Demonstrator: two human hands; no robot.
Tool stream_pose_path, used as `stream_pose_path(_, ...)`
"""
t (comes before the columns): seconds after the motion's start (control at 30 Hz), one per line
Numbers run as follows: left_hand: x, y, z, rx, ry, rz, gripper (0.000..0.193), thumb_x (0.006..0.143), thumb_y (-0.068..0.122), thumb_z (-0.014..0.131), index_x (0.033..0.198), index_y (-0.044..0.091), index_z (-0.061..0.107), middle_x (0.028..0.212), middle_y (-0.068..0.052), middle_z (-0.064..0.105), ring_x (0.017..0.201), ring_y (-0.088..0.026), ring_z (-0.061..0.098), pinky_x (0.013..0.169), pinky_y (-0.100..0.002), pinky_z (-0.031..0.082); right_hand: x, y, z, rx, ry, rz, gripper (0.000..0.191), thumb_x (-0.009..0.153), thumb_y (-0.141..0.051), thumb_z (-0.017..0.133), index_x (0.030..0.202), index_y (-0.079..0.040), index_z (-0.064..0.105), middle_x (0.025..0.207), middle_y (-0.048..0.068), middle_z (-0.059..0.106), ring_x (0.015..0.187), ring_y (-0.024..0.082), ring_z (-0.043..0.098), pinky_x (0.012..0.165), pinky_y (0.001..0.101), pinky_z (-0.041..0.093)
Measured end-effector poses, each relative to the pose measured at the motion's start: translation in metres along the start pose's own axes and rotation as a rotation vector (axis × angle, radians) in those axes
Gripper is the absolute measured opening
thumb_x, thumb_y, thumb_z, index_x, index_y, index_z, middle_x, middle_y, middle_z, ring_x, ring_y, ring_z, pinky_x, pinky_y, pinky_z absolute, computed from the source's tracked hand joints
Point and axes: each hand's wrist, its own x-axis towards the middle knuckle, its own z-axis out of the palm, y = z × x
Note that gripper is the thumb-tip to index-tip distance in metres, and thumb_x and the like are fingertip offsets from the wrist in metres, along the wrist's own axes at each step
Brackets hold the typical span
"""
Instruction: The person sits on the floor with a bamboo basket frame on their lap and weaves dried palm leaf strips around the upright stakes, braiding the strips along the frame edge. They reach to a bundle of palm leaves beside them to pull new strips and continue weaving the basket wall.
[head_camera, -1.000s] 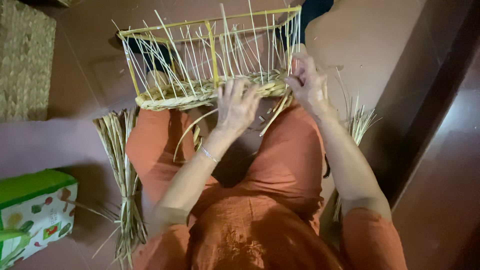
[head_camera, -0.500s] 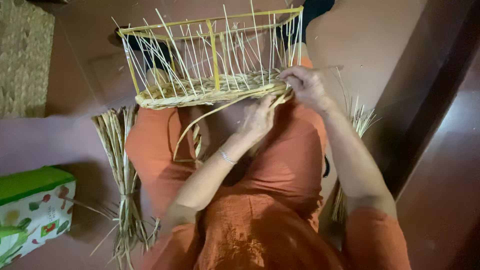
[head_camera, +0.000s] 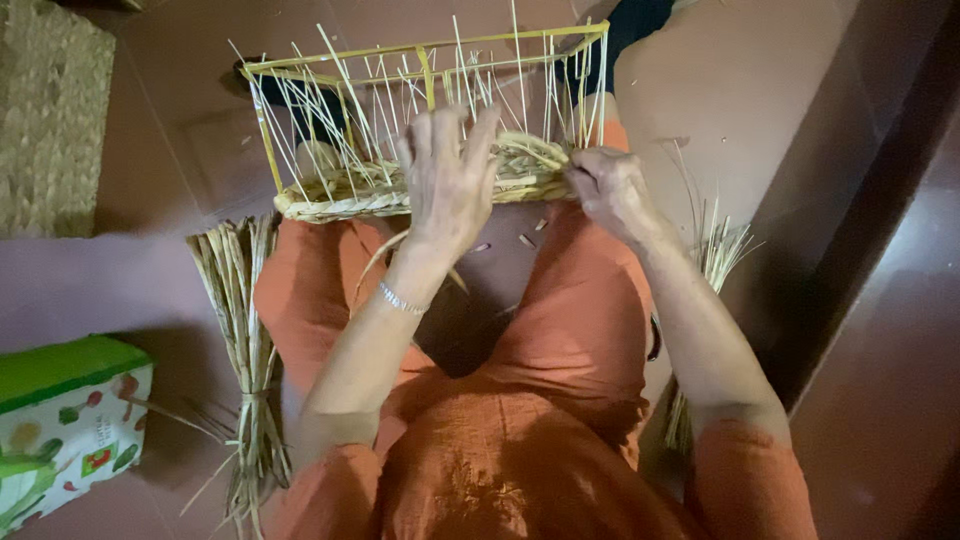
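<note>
We spread our open left hand (head_camera: 448, 180) flat against the basket (head_camera: 420, 185), while our right hand (head_camera: 610, 190) pinches a straw strand tight beside it, keeping the weave snug.

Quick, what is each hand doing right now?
Left hand: open, fingers spread against the woven band.
Right hand: closed, pinching the band's straw.

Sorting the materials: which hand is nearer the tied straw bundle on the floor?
Left. The left hand is up at the woven frame, above the straw bundle; the right hand is farther across.
</note>
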Motion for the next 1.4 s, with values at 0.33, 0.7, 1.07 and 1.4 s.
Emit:
stream_pose_path(0.33, -0.039, 0.035, 0.065, -0.320, -0.462, -0.078, 0.038, 0.085, -0.009, 0.048, 0.121, -0.012, 0.059, 0.103, -0.019, 0.064, 0.086, -0.027, 0.063, 0.075, -0.037, 0.055, 0.002, 0.005, -0.011, 0.189, -0.087, 0.092, 0.008, 0.101, -0.011, 0.066, 0.099, -0.002, 0.067, 0.074, 0.008, 0.057, 0.065, 0.016, 0.051, 0.057, 0.0364, 0.046)
stream_pose_path(0.7, -0.029, 0.020, 0.094, -1.116, -0.076, -0.525, 0.014, 0.102, 0.010, 0.062, 0.103, -0.003, 0.067, 0.094, -0.017, 0.068, 0.077, -0.020, 0.066, 0.066, -0.029, 0.060, 0.004, 0.012, -0.003, 0.168, 0.010, -0.226, 0.012, 0.102, -0.006, 0.066, 0.094, 0.001, 0.061, 0.084, 0.010, 0.055, 0.077, 0.019, 0.055, 0.068, 0.0378, 0.047)
stream_pose_path(1.07, -0.091, 0.053, 0.038, -1.824, -0.252, -1.230, 0.025, 0.113, 0.022, 0.046, 0.102, 0.003, 0.058, 0.104, -0.021, 0.074, 0.110, -0.031, 0.075, 0.093, -0.040, 0.062, 0.015, 0.004, 0.020, 0.582, 0.029, 0.029, 0.019, 0.094, 0.002, 0.072, 0.109, -0.010, 0.069, 0.095, 0.001, 0.070, 0.081, 0.013, 0.065, 0.070, 0.0236, 0.055)
stream_pose_path(1.4, -0.078, 0.017, 0.015, -0.437, -0.181, -0.117, 0.050, 0.099, 0.020, 0.073, 0.142, 0.005, 0.052, 0.148, -0.014, 0.053, 0.138, -0.031, 0.049, 0.118, -0.046, 0.046, -0.008, -0.019, 0.010, -0.151, 0.194, -0.316, 0.028, 0.080, 0.013, 0.067, 0.099, -0.006, 0.076, 0.102, 0.006, 0.070, 0.101, 0.025, 0.070, 0.083, 0.0375, 0.060)
